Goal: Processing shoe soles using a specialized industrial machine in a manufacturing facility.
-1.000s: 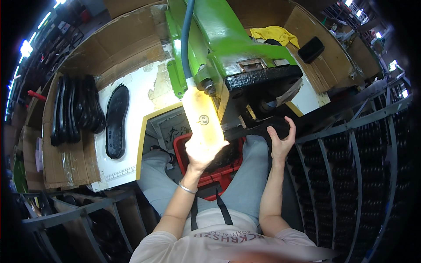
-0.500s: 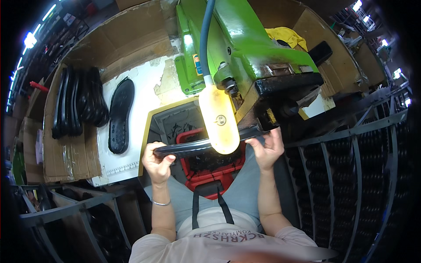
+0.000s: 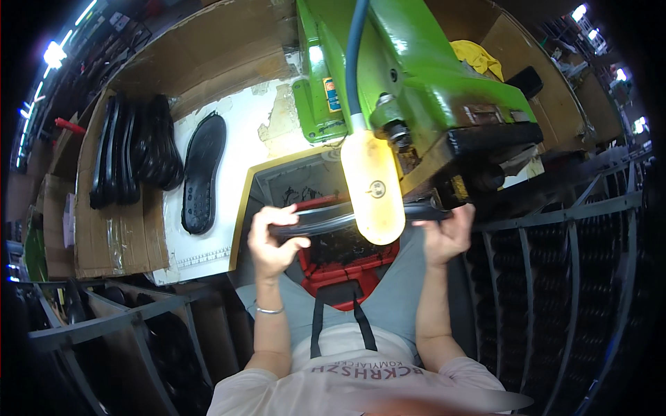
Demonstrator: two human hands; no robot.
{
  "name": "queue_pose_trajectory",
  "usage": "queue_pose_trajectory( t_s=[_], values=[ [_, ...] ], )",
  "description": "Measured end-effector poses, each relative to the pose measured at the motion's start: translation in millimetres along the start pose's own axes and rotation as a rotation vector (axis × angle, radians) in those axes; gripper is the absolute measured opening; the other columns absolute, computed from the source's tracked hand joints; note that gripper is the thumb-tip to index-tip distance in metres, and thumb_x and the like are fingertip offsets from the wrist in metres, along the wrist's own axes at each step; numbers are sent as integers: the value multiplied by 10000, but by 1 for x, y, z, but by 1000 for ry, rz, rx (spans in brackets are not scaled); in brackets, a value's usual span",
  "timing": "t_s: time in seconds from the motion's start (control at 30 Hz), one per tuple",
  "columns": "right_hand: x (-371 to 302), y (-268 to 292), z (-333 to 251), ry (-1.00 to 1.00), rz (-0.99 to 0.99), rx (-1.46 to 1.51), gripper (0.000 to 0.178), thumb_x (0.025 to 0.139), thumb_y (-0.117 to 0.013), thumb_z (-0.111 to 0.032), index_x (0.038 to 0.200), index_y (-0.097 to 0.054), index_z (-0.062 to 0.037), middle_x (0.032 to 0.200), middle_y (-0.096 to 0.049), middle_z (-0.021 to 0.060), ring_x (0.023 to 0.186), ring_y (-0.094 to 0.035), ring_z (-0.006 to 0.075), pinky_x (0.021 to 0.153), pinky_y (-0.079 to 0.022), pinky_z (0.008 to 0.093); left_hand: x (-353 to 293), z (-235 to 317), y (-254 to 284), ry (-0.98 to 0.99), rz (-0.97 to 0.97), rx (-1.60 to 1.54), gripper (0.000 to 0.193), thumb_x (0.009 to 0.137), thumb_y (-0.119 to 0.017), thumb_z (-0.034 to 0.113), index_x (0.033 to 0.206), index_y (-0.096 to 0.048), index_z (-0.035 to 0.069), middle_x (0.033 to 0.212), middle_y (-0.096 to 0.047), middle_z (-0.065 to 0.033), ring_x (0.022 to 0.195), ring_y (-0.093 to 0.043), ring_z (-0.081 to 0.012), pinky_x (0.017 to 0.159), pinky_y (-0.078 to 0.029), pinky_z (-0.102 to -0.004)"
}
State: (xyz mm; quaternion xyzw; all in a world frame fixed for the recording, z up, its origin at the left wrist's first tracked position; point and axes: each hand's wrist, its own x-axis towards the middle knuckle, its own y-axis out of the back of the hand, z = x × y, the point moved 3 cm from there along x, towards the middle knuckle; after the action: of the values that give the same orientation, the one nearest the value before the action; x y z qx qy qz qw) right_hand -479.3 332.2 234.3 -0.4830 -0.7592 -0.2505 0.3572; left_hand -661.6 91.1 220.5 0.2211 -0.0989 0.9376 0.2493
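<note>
A long black shoe sole (image 3: pixel 322 223) spans the space in front of me, turned nearly edge-on. My left hand (image 3: pixel 272 241) grips its left end, thumb below and fingers above. At the other end, my right hand (image 3: pixel 449 237) pinches the sole near the working head (image 3: pixel 451 191) of a green machine (image 3: pixel 423 90). A lit yellow-white lamp (image 3: pixel 373 191) on a blue-grey flexible tube hides the sole's middle. Exactly where the sole touches the machine cannot be made out.
Another black sole (image 3: pixel 203 173) lies flat on the white tabletop (image 3: pixel 239 149), with several more stacked upright beside a cardboard wall (image 3: pixel 128 243). Under my work sits a red container (image 3: pixel 340 272) with dark scraps. Metal racks (image 3: pixel 565 211) stand at both sides; a yellow cloth (image 3: pixel 479 58) lies behind the machine.
The whole view has shifted, so the machine and table appear farther right. My left fingers have lifted and spread somewhat at the sole's end. My right hand keeps its pinch by the machine head.
</note>
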Motion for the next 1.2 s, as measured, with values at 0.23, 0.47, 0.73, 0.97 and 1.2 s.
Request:
queue_pose_trajectory(
  t_s=[0.23,0.47,0.73,0.97,1.2],
  values=[
    [32,86,59,-129,146,-13,604,737,-783,6,1255,-472,6,1218,-554,190,1092,-584,309,908,-519,381,21,28,-114,-332,9,441,318,673,-792,78,909,-592,3,807,-582,-131,695,-597,-281,650,-508,-358],
    [34,81,64,-218,100,79,595,730,-782,27,1237,-474,-1,1219,-552,182,1125,-572,286,918,-520,370,12,17,-107,-318,111,446,347,650,-800,95,873,-552,1,768,-531,-125,637,-562,-276,576,-482,-365],
    [20,22,27,-193,-33,245,617,705,-788,40,1208,-439,-39,1251,-494,199,1119,-564,296,874,-569,382,5,28,-38,-44,140,261,483,562,-894,60,862,-518,15,813,-526,-68,674,-571,-152,600,-487,-268],
    [-5,-18,12,-188,-85,330,675,627,-833,65,1175,-449,-22,1259,-475,218,1026,-586,250,829,-556,333,-22,11,19,62,159,34,551,663,-873,112,950,-412,14,908,-459,-59,763,-620,-170,785,-577,-316],
    [-17,-50,-5,-33,-133,145,662,522,-899,-4,1071,-531,-40,912,-619,105,822,-617,225,698,-530,309,-46,-31,64,161,53,91,364,743,-790,77,905,-469,27,874,-527,-62,805,-539,-135,934,-497,-384]
  ],
)
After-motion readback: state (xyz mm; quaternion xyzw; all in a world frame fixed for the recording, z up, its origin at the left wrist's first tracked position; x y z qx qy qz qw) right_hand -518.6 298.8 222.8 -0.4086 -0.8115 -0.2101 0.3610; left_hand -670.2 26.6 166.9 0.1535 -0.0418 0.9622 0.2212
